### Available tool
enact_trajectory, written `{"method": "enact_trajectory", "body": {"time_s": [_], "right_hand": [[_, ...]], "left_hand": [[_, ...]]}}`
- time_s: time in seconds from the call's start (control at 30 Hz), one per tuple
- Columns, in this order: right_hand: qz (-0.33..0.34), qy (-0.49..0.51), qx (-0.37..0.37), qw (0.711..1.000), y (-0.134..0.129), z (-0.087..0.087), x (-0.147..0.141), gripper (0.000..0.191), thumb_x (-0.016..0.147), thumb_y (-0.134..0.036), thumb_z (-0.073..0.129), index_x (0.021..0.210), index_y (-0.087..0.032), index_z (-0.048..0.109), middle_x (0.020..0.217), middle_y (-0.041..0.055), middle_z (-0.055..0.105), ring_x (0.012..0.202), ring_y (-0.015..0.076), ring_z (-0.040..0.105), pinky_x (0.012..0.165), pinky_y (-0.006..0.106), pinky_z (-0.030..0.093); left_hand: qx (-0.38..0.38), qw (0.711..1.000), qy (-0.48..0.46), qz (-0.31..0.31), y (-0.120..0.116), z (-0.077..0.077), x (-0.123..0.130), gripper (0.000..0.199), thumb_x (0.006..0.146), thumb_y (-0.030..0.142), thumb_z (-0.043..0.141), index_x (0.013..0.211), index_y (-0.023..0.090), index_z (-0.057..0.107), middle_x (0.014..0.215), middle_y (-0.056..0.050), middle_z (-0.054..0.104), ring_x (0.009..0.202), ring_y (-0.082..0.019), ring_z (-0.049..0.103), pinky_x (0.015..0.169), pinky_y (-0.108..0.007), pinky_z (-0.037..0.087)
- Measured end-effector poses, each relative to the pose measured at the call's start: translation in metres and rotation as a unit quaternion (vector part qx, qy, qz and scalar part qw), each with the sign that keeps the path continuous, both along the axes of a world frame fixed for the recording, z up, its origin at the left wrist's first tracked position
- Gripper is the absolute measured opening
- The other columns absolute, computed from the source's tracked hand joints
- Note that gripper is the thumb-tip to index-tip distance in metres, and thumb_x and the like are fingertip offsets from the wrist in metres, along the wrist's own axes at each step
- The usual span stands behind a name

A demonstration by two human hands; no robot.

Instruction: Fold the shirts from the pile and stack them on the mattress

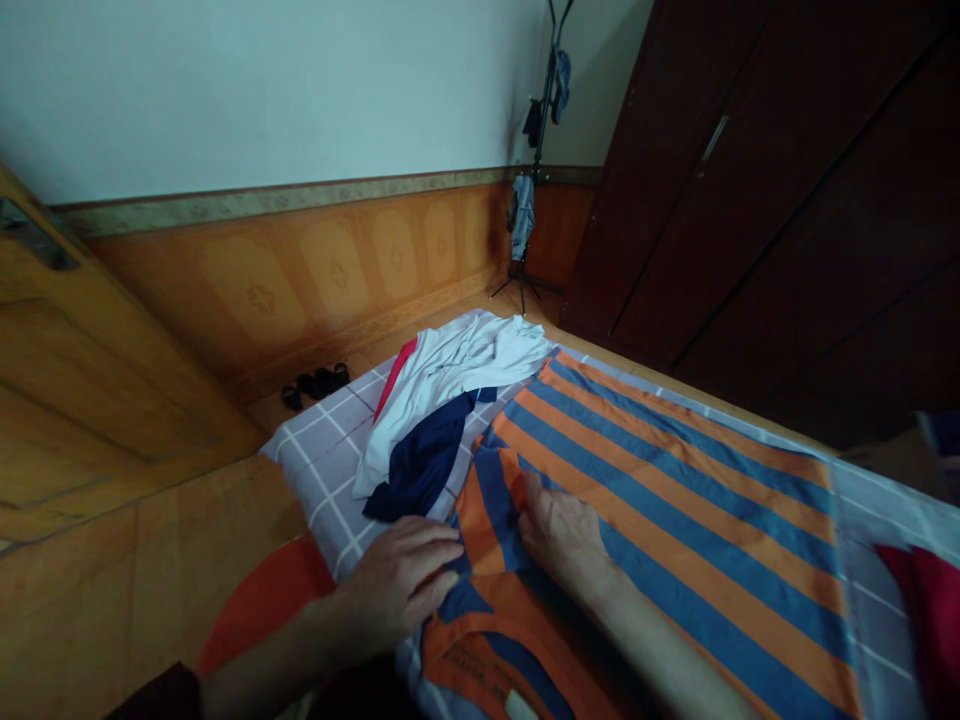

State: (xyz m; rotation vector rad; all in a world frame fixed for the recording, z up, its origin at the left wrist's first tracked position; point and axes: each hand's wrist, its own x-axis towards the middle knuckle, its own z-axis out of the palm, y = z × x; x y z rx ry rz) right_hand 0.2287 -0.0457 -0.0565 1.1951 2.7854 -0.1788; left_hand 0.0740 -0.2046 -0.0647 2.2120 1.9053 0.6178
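Observation:
An orange and blue striped shirt (690, 510) lies spread on the bed, its collar (480, 650) toward me and its hem at the far right. My left hand (405, 570) rests at the shirt's near left edge by the shoulder, thumb apart from the fingers, which lie on the cloth. Further in, my right hand (562, 525) is closed on the shirt's sleeve area, fingertips at a small orange fold. The cloth under the right fingers is partly hidden. Beyond the left hand lie a dark blue garment (427, 460) and a crumpled white garment (472, 360) with red at one side.
A checked sheet (322, 460) covers the bed. Red cloth (930, 610) lies at the right edge. An orange-red round seat (262, 595) stands by the bed's near left side. Beyond are dark shoes (315, 385), a coat stand (541, 130), a wardrobe (690, 220) and a wooden door (97, 370).

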Motion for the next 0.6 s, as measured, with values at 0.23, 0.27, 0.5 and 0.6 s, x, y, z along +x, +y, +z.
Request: {"method": "enact_trajectory", "body": {"time_s": [0.23, 0.27, 0.5, 0.6], "right_hand": [[-0.001, 0.004, 0.021, 1.0, -0.022, 0.005, 0.009, 0.043, 0.081, -0.01, 0.044, 0.124, -0.013, 0.048, 0.096, 0.0131, 0.068, 0.083, 0.0236, 0.067, 0.066, 0.029, 0.046], [-0.002, 0.007, 0.022, 1.0, -0.027, 0.008, 0.016, 0.046, 0.08, -0.01, 0.044, 0.126, -0.013, 0.048, 0.098, 0.013, 0.067, 0.083, 0.0231, 0.066, 0.066, 0.028, 0.047], [-0.182, 0.175, 0.035, 0.967, -0.074, 0.03, 0.135, 0.051, 0.08, -0.022, 0.049, 0.131, -0.016, 0.048, 0.106, 0.0093, 0.067, 0.089, 0.0209, 0.064, 0.073, 0.03, 0.049], [-0.389, 0.25, 0.054, 0.885, -0.1, 0.018, 0.215, 0.046, 0.082, -0.034, 0.047, 0.126, -0.019, 0.053, 0.096, 0.0068, 0.068, 0.076, 0.0186, 0.065, 0.066, 0.029, 0.048]], "left_hand": [[-0.077, 0.99, 0.107, -0.045, 0.066, -0.008, -0.008, 0.063, 0.089, 0.049, 0.048, 0.14, 0.014, 0.037, 0.151, -0.016, 0.027, 0.141, -0.031, 0.017, 0.111, -0.05, 0.024], [-0.091, 0.987, 0.122, -0.058, 0.07, -0.013, -0.011, 0.07, 0.088, 0.055, 0.046, 0.143, 0.014, 0.032, 0.152, -0.017, 0.022, 0.141, -0.032, 0.011, 0.111, -0.052, 0.022], [-0.086, 0.952, 0.191, -0.222, 0.074, -0.034, -0.021, 0.082, 0.083, 0.068, 0.041, 0.147, 0.023, 0.019, 0.153, -0.015, 0.015, 0.14, -0.037, 0.013, 0.11, -0.054, 0.02], [-0.058, 0.942, 0.202, -0.261, 0.079, -0.036, -0.017, 0.082, 0.082, 0.069, 0.043, 0.147, 0.023, 0.021, 0.152, -0.014, 0.02, 0.138, -0.037, 0.02, 0.108, -0.054, 0.023]]}}
